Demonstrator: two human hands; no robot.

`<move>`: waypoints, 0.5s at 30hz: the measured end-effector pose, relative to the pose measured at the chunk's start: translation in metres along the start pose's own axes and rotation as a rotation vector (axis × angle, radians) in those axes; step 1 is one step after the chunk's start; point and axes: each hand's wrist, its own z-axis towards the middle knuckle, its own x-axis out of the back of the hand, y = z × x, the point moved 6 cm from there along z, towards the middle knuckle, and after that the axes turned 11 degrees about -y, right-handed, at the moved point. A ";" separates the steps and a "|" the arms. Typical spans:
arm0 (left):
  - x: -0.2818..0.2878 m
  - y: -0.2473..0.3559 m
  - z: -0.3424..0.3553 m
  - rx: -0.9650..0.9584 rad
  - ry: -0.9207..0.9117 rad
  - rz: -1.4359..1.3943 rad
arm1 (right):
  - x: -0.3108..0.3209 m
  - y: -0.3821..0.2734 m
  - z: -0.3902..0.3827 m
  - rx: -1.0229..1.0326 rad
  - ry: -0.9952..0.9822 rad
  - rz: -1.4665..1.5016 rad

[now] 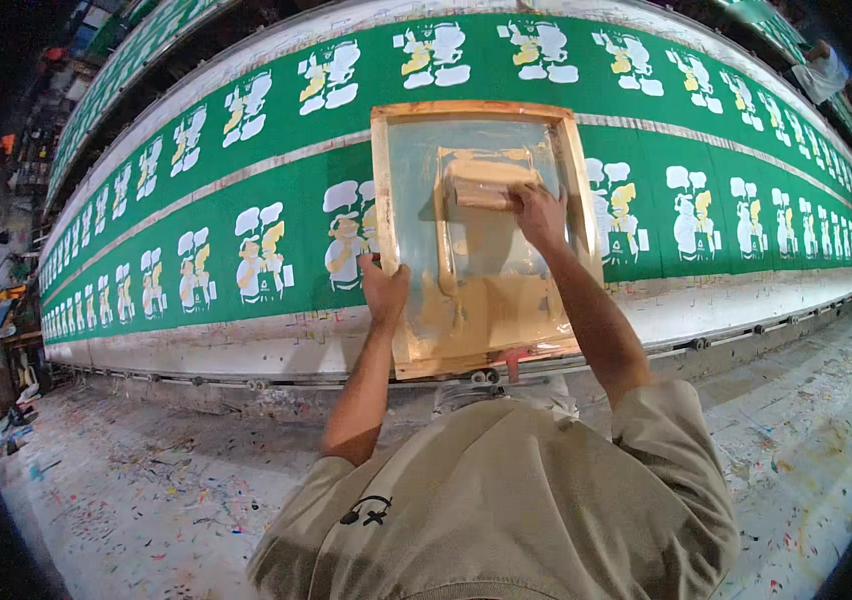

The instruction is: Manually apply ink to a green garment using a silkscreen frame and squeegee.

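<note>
A wooden-framed printing screen (382, 170) lies over the lower row of green printed fabric (306, 185). Tan ink (486, 300) coats much of its mesh, thickest toward the near end. My left hand (384, 288) is closed on the left side of the wooden frame, low down. Inside the frame, my right hand (542, 212) grips the right end of a squeegee (481, 193), which lies crosswise on the mesh in the upper half. Tan ink surrounds the squeegee, and a thick line of it runs down the left of the mesh.
The long printing table (316, 335) carries two rows of green panels with white and yellow figures. A metal rail (486, 377) with small fittings follows its near edge. Ink specks cover the floor (166, 460). More green printed fabric (136, 65) lies on another table behind.
</note>
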 end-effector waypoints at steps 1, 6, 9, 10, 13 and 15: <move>0.004 -0.005 0.002 -0.011 0.022 0.002 | 0.000 0.003 0.000 -0.085 -0.136 0.012; -0.013 -0.002 -0.007 -0.180 0.084 0.164 | 0.058 0.118 -0.112 -0.090 0.343 0.196; -0.099 0.001 -0.006 -0.208 0.145 0.042 | 0.043 0.229 -0.152 -0.681 -0.017 0.928; -0.144 0.021 -0.003 -0.274 0.140 0.046 | 0.056 0.277 -0.147 -0.712 -0.020 0.900; -0.225 0.056 -0.013 -0.243 0.107 0.087 | 0.086 0.361 -0.143 -0.696 0.008 0.890; -0.254 0.071 -0.031 -0.185 0.078 0.118 | 0.091 0.392 -0.158 -0.668 0.035 0.903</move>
